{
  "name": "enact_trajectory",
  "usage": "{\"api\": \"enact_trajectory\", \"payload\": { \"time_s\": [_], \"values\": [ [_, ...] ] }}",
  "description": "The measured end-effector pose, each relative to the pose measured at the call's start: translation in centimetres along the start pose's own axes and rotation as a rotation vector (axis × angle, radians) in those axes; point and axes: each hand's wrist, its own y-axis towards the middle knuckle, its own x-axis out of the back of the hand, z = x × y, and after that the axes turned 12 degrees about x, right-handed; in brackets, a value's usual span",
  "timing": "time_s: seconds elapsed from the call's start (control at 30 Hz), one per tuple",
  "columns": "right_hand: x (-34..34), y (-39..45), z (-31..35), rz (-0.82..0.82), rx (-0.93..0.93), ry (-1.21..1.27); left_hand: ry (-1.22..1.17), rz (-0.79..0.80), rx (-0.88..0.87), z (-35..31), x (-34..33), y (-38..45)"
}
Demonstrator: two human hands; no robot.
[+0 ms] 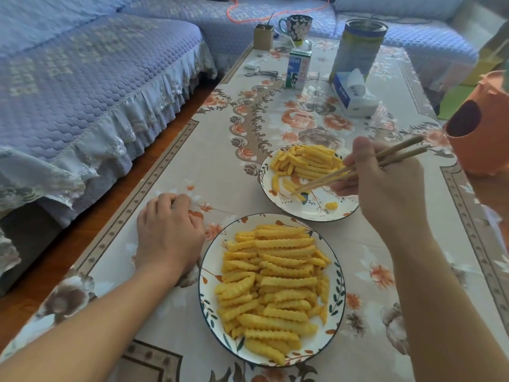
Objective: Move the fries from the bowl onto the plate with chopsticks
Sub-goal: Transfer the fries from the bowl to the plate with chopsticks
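A: Fries (275, 282) lie heaped on the near dish (337, 274); a smaller heap (308, 161) fills the far side of the far dish (341, 210). Which dish is the bowl cannot be told.

B: Right hand (385, 186)?

A: Fingers curled round a pair of chopsticks (358, 168), held above the far dish. Tips close together, at a loose fry (296, 193); whether they grip it cannot be told.

B: Left hand (168, 232)?

A: Fingers loosely curled, holding nothing, resting on the flowered tablecloth (220, 166) just beside the near dish.

B: Background?

A: Milk carton (298, 68), tall tin (358, 45), tissue pack (352, 92), mug (296, 26).
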Motion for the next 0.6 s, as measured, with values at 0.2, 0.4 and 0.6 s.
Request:
{"api": "enact_trajectory", "payload": {
  "time_s": [0.2,0.4,0.6],
  "values": [
    [0.6,-0.8,4.0,0.151,-0.01,0.277,0.003,0.002,0.005,-0.1,0.0,0.0],
    [-1.1,-2.2,4.3,0.331,-0.01,0.252,-0.003,-0.002,-0.001,-0.1,0.0,0.0],
    [-0.4,-1.8,4.1,0.369,0.025,0.207,-0.006,-0.006,-0.002,0.0,-0.1,0.0]
  ]
}}
